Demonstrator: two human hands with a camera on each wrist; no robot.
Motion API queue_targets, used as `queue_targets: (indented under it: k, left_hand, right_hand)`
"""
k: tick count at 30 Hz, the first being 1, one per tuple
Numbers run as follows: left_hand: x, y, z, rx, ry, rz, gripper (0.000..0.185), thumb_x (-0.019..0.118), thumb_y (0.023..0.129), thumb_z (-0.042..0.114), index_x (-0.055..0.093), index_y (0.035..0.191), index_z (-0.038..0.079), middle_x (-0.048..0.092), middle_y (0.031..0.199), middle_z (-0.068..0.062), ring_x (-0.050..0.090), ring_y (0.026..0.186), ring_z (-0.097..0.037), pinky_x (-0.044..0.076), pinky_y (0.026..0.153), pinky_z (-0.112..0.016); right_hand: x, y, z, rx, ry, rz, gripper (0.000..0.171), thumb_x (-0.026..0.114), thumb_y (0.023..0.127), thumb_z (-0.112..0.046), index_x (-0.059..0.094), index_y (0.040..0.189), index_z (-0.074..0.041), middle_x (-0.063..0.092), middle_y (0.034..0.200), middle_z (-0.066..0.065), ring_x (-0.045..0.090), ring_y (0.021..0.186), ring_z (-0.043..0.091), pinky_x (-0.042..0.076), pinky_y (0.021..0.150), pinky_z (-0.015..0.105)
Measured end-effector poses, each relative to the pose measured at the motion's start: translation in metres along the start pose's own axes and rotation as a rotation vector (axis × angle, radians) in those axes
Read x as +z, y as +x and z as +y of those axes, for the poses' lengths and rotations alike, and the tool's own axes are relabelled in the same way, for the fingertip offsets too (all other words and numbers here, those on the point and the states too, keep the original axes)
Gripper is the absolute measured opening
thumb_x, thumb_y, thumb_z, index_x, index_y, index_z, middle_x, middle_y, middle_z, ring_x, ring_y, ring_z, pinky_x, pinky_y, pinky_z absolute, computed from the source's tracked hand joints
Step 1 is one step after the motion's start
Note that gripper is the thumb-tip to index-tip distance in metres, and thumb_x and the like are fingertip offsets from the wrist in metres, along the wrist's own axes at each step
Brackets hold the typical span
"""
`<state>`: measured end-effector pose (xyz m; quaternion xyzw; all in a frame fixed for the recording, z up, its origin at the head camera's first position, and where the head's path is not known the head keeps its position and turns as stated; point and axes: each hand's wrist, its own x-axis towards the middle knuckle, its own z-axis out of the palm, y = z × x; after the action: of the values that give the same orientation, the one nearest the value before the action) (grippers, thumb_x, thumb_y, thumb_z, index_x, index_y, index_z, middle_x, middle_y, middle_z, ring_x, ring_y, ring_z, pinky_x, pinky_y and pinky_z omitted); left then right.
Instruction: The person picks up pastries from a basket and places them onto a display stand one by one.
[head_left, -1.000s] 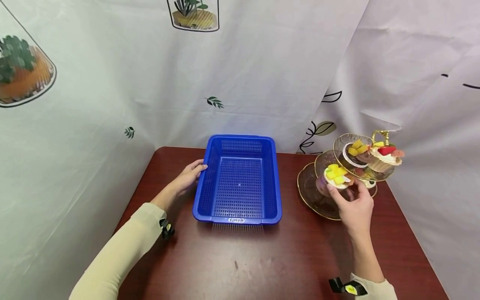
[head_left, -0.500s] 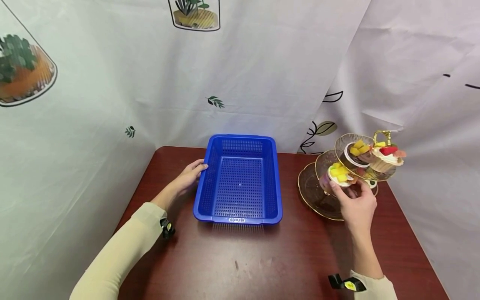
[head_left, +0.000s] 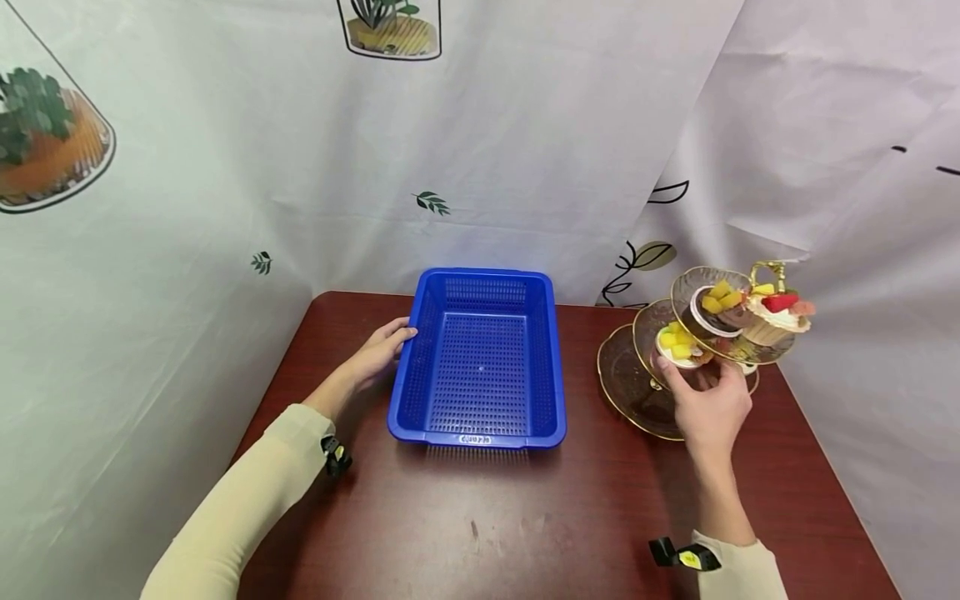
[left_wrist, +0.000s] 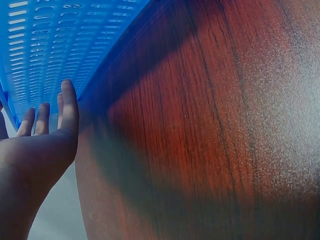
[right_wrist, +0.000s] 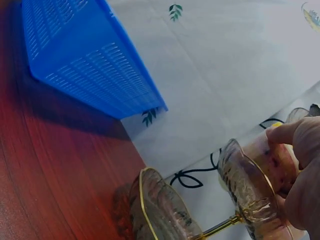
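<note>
A blue perforated plastic basket (head_left: 476, 440) stands mid-table. My left hand (head_left: 377, 354) holds its left side, thumb over the rim. In the left wrist view, fingers (left_wrist: 69, 107) lie along its outer wall. On the right is a three-tiered glass stand (head_left: 626, 396) with gold edges. My right hand (head_left: 711, 417) pinches a dessert cup (head_left: 677, 343) topped with yellow cubes, at the middle tier under the top plate. The right wrist view shows the cup's pinkish side (right_wrist: 267, 155) against the glass tier, partly hidden by the hand.
The top tier carries a chocolate dessert cup (head_left: 714, 313) and a cupcake (head_left: 771, 317) with a strawberry. A gold handle (head_left: 768, 271) rises above it. Behind the brown table (head_left: 480, 517) hangs a patterned white cloth (head_left: 525, 167), close to the basket and stand.
My right hand and the dessert cup have shifted slightly right and back, further in over the middle tier. The left hand and basket stay put.
</note>
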<state>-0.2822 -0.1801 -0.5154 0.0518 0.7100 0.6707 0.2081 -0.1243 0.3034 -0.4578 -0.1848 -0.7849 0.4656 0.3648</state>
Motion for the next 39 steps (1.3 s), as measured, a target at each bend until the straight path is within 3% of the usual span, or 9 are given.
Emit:
queue_targets:
  k: [8,13,15,18,21,27,39]
  left_hand:
    - [0.000,0.001,-0.002,-0.009,-0.004,0.008,0.049,0.051,0.113,0.032,0.043,0.156,0.009,0.060,0.141,-0.024,0.068,0.114,-0.028,0.057,0.096,-0.046]
    - [0.001,0.000,-0.001,-0.007,0.011,0.004,0.051,0.051,0.113,0.034,0.042,0.157,0.009,0.060,0.142,-0.022,0.067,0.117,-0.029,0.056,0.097,-0.047]
    - [0.001,-0.001,-0.001,-0.006,0.015,0.001,0.051,0.051,0.113,0.034,0.041,0.157,0.009,0.060,0.142,-0.022,0.067,0.118,-0.030,0.056,0.097,-0.046]
    - [0.002,-0.001,-0.001,-0.007,0.025,0.003,0.053,0.051,0.113,0.035,0.041,0.157,0.009,0.059,0.143,-0.023,0.067,0.118,-0.030,0.057,0.097,-0.045]
    - [0.002,-0.001,-0.001,-0.007,0.018,0.005,0.052,0.051,0.113,0.035,0.041,0.157,0.008,0.059,0.143,-0.023,0.066,0.119,-0.030,0.057,0.097,-0.045]
    - [0.003,-0.001,-0.002,-0.007,0.001,0.004,0.051,0.050,0.113,0.034,0.042,0.157,0.008,0.059,0.142,-0.023,0.066,0.118,-0.029,0.057,0.096,-0.045]
    - [0.003,-0.001,-0.001,-0.011,-0.007,0.010,0.052,0.052,0.113,0.033,0.041,0.158,0.008,0.058,0.144,-0.025,0.067,0.116,-0.027,0.056,0.097,-0.046]
  right_hand:
    - [0.007,-0.002,0.007,-0.031,-0.067,0.056,0.063,0.097,0.077,-0.023,0.069,0.127,0.003,0.068,0.124,0.011,0.066,0.108,0.008,0.052,0.092,0.013]
    - [0.010,-0.004,0.009,-0.076,-0.104,0.079,0.063,0.098,0.077,-0.027,0.070,0.124,0.004,0.067,0.120,0.015,0.065,0.106,0.016,0.049,0.088,0.008]
    - [0.009,-0.004,0.010,-0.108,-0.112,0.085,0.063,0.099,0.076,-0.028,0.071,0.122,0.004,0.067,0.118,0.018,0.065,0.108,0.024,0.050,0.092,0.015]
    - [0.009,-0.003,0.012,-0.151,-0.112,0.088,0.063,0.100,0.074,-0.028,0.072,0.120,0.003,0.067,0.117,0.021,0.063,0.113,0.034,0.049,0.099,0.037]
    - [0.009,-0.001,0.013,-0.177,-0.112,0.090,0.062,0.100,0.073,-0.028,0.072,0.118,0.004,0.066,0.116,0.024,0.061,0.114,0.041,0.043,0.099,0.056]
    - [0.008,-0.001,0.016,-0.199,-0.137,0.091,0.062,0.098,0.076,-0.027,0.069,0.118,0.008,0.066,0.117,0.029,0.059,0.116,0.047,0.040,0.100,0.063]
    - [0.001,-0.005,0.013,-0.187,-0.144,0.065,0.062,0.096,0.078,-0.023,0.067,0.125,0.006,0.066,0.123,0.029,0.058,0.122,0.048,0.041,0.102,0.064]
